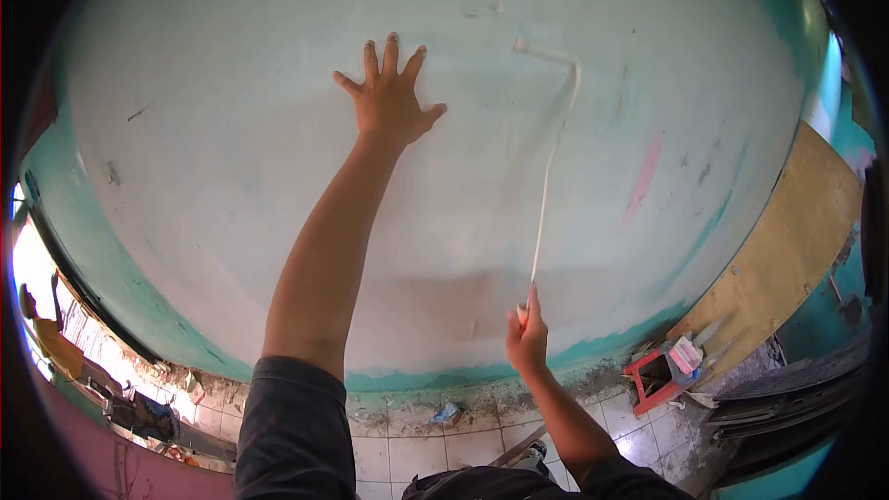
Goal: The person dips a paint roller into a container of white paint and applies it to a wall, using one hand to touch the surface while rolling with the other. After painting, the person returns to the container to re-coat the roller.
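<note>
Against the pale, patchy wall [463, 176], my left hand [387, 97] lies flat with its fingers spread wide, holding nothing. Lower down on the right, my right hand [528, 338] is closed around the handle of a long, thin, pale rod [546, 190], shaped like a paint roller frame. From my fist the rod rises along the wall and bends sharply left near its top, where its end overlaps the wall. A bit of orange handle shows between my fingers; the rest is hidden in my grip.
A red plastic stool [653, 384] with a pinkish box [686, 355] on it stands at the lower right, by a leaning yellowish board [787, 222]. Dark stacked panels [787, 407] lie nearby. A blue scrap [446, 414] rests on the tiled floor [417, 454] below the wall.
</note>
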`<state>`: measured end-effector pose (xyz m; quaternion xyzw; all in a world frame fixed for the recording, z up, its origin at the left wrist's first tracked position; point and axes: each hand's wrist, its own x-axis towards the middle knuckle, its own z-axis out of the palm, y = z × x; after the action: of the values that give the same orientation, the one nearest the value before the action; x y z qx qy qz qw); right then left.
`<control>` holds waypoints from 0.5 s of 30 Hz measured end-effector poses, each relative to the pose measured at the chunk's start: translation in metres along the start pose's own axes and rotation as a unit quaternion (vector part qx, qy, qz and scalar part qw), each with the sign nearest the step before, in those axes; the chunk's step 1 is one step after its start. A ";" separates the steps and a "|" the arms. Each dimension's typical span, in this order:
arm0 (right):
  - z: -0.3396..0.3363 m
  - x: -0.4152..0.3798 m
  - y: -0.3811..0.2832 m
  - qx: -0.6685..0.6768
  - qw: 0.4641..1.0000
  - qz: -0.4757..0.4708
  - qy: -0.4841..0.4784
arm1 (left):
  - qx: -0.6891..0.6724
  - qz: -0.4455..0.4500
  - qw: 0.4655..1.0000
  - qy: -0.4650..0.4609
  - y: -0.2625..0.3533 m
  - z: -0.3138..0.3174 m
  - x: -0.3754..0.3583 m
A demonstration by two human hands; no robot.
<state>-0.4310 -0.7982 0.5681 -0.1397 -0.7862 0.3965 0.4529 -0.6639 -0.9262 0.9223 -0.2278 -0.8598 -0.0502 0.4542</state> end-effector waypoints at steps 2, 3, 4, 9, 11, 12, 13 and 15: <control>0.008 -0.030 0.040 -0.016 0.998 -0.054 -0.003 | -0.002 0.002 1.000 0.008 -0.003 0.002 -0.003; 0.010 -0.029 0.042 -0.010 0.998 -0.064 0.010 | -0.005 0.000 1.000 0.001 -0.002 0.000 -0.003; 0.007 -0.027 0.045 -0.007 0.997 -0.075 0.009 | -0.010 -0.003 1.000 -0.005 -0.001 -0.003 0.001; -0.009 0.037 -0.015 -0.010 1.000 0.000 -0.019 | -0.005 -0.006 1.000 -0.028 0.003 -0.008 0.003; -0.005 0.049 -0.022 -0.014 1.000 -0.017 -0.004 | 0.000 -0.006 1.000 -0.025 0.003 -0.008 0.002; -0.002 0.047 -0.022 -0.020 0.999 -0.034 0.013 | 0.004 -0.007 1.000 -0.030 0.002 -0.009 0.001; 0.000 0.037 -0.014 -0.018 0.999 -0.031 0.007 | 0.005 -0.004 1.000 -0.027 0.002 -0.010 0.001; 0.004 0.007 0.011 -0.080 0.994 -0.068 0.036 | 0.008 -0.003 1.000 -0.026 0.002 -0.011 0.000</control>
<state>-0.4395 -0.7891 0.5635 -0.1356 -0.8061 0.2954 0.4945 -0.6549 -0.9277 0.9280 -0.2228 -0.8722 -0.0393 0.4336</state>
